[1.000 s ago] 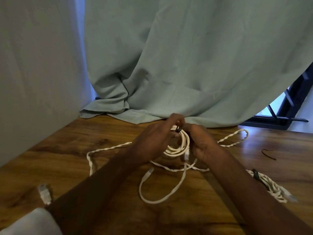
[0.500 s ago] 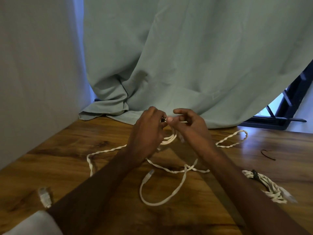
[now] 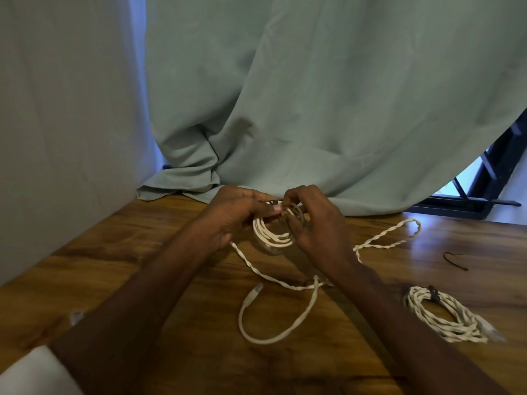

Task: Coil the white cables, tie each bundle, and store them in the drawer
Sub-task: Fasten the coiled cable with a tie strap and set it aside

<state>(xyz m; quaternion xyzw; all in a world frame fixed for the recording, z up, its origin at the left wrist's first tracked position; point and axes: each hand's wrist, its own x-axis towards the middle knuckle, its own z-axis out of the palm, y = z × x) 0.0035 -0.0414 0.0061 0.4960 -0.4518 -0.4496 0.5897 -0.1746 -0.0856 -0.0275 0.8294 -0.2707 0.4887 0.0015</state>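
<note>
White cable coil (image 3: 272,233) pinched by both hands, left (image 3: 233,215), right (image 3: 316,220), above wooden table (image 3: 142,252)

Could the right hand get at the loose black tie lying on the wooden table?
Probably not yet: the right hand grips the white cable coil; otherwise bare table leads to the black tie.

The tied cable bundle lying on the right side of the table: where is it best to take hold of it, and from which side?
Probably at the dark tie around the far end of the tied bundle, coming from above with the right hand, which is nearer. There the strands are cinched together, so a pinch should lift them all. The near right end fans out loosely toward a connector, so it would slip apart.
</note>
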